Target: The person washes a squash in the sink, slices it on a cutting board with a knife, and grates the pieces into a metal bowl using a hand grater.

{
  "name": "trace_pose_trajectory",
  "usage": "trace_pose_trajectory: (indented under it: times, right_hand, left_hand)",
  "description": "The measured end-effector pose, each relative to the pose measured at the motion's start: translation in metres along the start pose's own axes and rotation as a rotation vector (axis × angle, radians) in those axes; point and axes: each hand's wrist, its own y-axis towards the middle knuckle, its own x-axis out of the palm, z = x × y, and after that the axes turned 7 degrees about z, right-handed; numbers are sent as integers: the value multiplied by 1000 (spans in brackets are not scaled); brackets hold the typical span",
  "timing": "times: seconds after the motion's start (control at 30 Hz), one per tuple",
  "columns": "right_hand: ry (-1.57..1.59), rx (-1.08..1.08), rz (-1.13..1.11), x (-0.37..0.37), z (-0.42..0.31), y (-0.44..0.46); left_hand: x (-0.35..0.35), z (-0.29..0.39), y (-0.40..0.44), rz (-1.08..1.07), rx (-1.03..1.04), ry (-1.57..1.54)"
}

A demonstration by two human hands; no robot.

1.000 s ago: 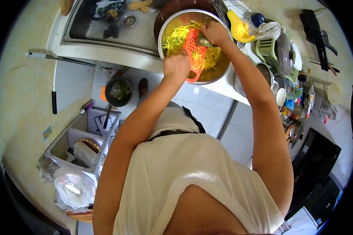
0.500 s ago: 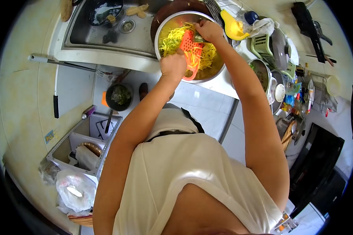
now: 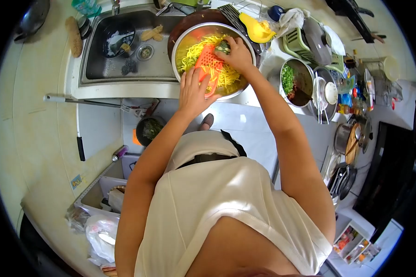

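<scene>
A steel bowl [image 3: 176,57] holds a heap of yellow-orange pumpkin shreds [image 3: 230,76]. An orange-red grater [image 3: 207,60] lies slanted in the bowl on top of the shreds. My left hand [image 3: 192,94] is at the grater's near end, with fingers stretched out and apart, lying against its edge and the bowl rim. At the grater's far end my right hand [image 3: 238,56] has its fingers curled round a pumpkin piece [image 3: 224,46] with dark green, mottled skin. The right palm and the underside of that piece are hidden.
Left of the bowl is a steel sink [image 3: 168,51] with a dark pan [image 3: 118,40] in it. A cut yellow pumpkin [image 3: 256,28] lies behind, at the right. A pot [image 3: 305,69] with chopped greens stands right, beside a green rack [image 3: 296,45].
My left hand has loosened from a closed grip on the grater to spread fingers. My right hand stays on the pumpkin piece. The whole view has shifted, showing more of the counter.
</scene>
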Motion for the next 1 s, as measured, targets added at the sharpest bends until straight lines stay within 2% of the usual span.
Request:
trace_pose_trajectory:
  times: [0.07, 0.1, 0.13, 0.17, 0.2, 0.3, 0.47, 0.57, 0.67, 0.77, 0.87, 0.93, 1.0]
  right_hand:
    - [-47, -1, -62, -19, -18, 0]
    - [-72, -89, 9, -14, -16, -8]
    - [0, -166, -64, -20, -21, -16]
    - [-60, -232, -125, -38, -37, -30]
    - [-60, -313, -80, -50, -49, -44]
    - [-46, -222, -41, -42, -49, -39]
    - [-132, -201, 141, 13, 2, 15]
    - [-39, -216, 52, -10, -13, 5]
    - [-30, -317, -132, -51, -47, -33]
    - [-78, -279, -94, -38, -37, -27]
    - [-185, -120, -40, 6, 1, 24]
    - [-243, -57, -93, 11, -1, 40]
    - [-157, -163, -168, 3, 6, 26]
  left_hand:
    - [5, -8, -4, -19, 28, -17]
    - [7, -8, -5, -13, 35, -9]
    - [10, -8, -6, -8, 42, -9]
    - [12, -7, -5, 30, 71, 0]
    - [16, -9, -8, 42, 99, 9]
    - [24, -10, -9, 123, 162, 41]
    - [23, -7, -8, 114, 148, 50]
    - [26, -5, -6, 143, 129, 62]
    - [33, -6, -9, 174, 125, 74]
    - [32, -3, -7, 180, 96, 38]
    - [31, -3, -6, 188, 92, 49]
    - [32, -2, -6, 187, 89, 64]
    - [31, -4, -7, 180, 77, 57]
